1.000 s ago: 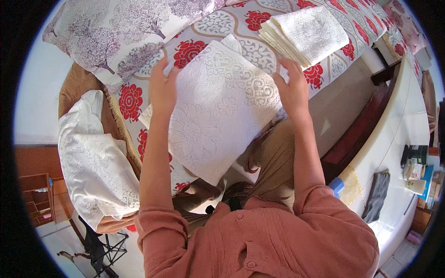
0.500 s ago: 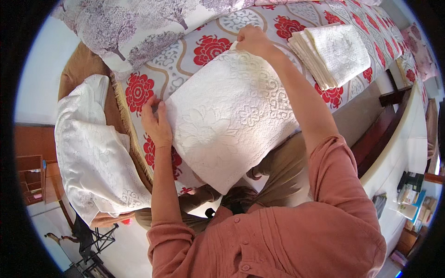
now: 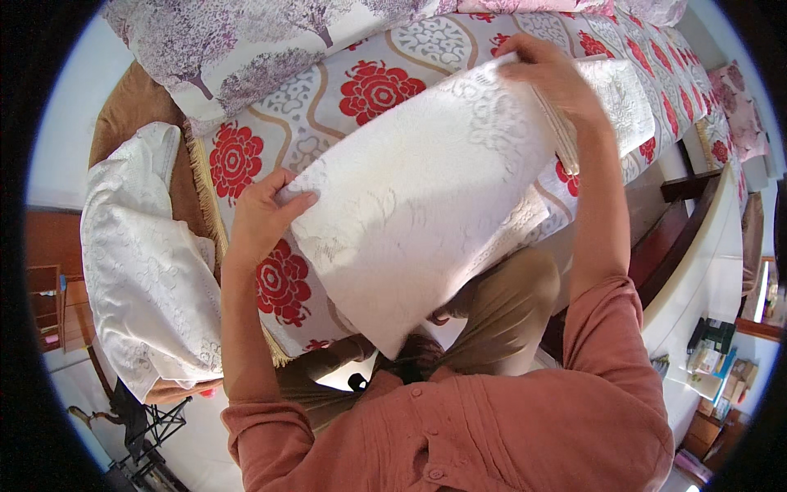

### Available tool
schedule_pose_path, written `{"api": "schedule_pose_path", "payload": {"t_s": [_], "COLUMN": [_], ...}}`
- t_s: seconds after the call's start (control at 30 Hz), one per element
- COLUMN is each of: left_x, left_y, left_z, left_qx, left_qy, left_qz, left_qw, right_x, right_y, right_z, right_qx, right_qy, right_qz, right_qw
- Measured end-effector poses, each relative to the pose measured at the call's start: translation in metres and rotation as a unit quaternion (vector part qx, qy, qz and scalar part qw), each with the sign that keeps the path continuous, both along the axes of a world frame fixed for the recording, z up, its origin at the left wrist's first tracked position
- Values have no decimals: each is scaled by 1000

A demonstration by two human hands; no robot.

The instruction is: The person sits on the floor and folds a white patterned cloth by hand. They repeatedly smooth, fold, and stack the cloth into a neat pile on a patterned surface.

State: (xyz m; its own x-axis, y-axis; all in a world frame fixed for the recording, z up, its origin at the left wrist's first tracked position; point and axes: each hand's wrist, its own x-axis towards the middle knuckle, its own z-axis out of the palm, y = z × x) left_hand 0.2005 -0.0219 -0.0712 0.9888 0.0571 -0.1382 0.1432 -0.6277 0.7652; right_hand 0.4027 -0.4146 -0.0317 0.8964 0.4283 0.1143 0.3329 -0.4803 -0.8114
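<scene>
A white cloth [image 3: 410,197] with raised floral patterns stretches between my two hands over a sofa cover [image 3: 381,92] printed with red flowers. My left hand [image 3: 266,215] pinches its left corner between thumb and fingers. At the far right corner my right hand [image 3: 551,75] grips the cloth, fingers closed over the edge. The cloth is lifted, and a patterned lower layer shows under its right side. Just behind my right hand lies a stack of folded white cloths [image 3: 627,102], partly covered by the hand and the held cloth.
Another white cloth [image 3: 147,279] drapes loosely over the brown sofa arm [image 3: 135,123] on the left. A cushion with purple trees [image 3: 246,57] leans along the back. To the right stands a table with a pale top [image 3: 697,254]. My knees [image 3: 516,303] are close below the cloth.
My right hand has moved right with the cloth's far corner, beside the folded stack. My left hand has shifted slightly left and now pinches the left corner. The cloth has been raised and pulled wider.
</scene>
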Motion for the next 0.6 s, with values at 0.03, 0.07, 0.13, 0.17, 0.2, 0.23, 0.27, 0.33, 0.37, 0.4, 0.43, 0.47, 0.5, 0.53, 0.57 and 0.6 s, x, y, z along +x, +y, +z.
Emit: {"api": "schedule_pose_path", "payload": {"t_s": [0.03, 0.07, 0.13, 0.17, 0.2, 0.23, 0.27, 0.33, 0.37, 0.4, 0.43, 0.47, 0.5, 0.53, 0.57, 0.6], "left_x": [1, 0, -3, -4, -4, -5, -6, -8, -10, -11, -13, -15, -17, -19, -22, -27], "left_y": [0, 3, 5, 5, 4, 5, 4, 4, 3, 3, 4, 5, 6, 6, 7, 8], "left_z": [-1, -2, -5, -9, -13, -15, -18, -19, -18, -18, -18, -19, -20, -21, -20, -18], "left_qx": [17, 34, 72, 88, 104, 116, 128, 163, 186, 209, 215, 221, 227, 239, 255, 270], "left_qy": [-4, -8, -35, -59, -83, -92, -100, -118, -127, -136, -153, -171, -189, -209, -229, -247], "left_qz": [-5, -7, -9, -11, -15, -13, -11, -12, -14, -16, -18, -20, -22, -24, -23, -23], "left_qw": [1000, 999, 997, 994, 991, 989, 987, 980, 974, 968, 964, 960, 955, 948, 939, 930], "right_x": [21, 31, 44, 50, 56, 63, 67, 70, 67, 63, 60, 57, 53, 49, 44, 38], "right_y": [-2, 6, 19, 21, 22, 25, 26, 32, 37, 41, 44, 43, 39, 33, 30, 26], "right_z": [-29, -54, -84, -95, -105, -109, -112, -114, -112, -110, -106, -99, -91, -83, -72, -61], "right_qx": [-41, -31, -64, -62, -60, -95, -85, -64, -81, -99, -116, -115, -115, -115, -100, -86], "right_qy": [-7, -33, -90, -132, -173, -159, -138, -99, -96, -94, -93, -88, -82, -76, -76, -75], "right_qz": [18, 19, 20, 32, 44, 56, 67, 91, 86, 81, 76, 59, 41, 22, 15, 8], "right_qw": [999, 999, 994, 989, 982, 981, 984, 989, 988, 987, 986, 988, 989, 990, 992, 993]}}
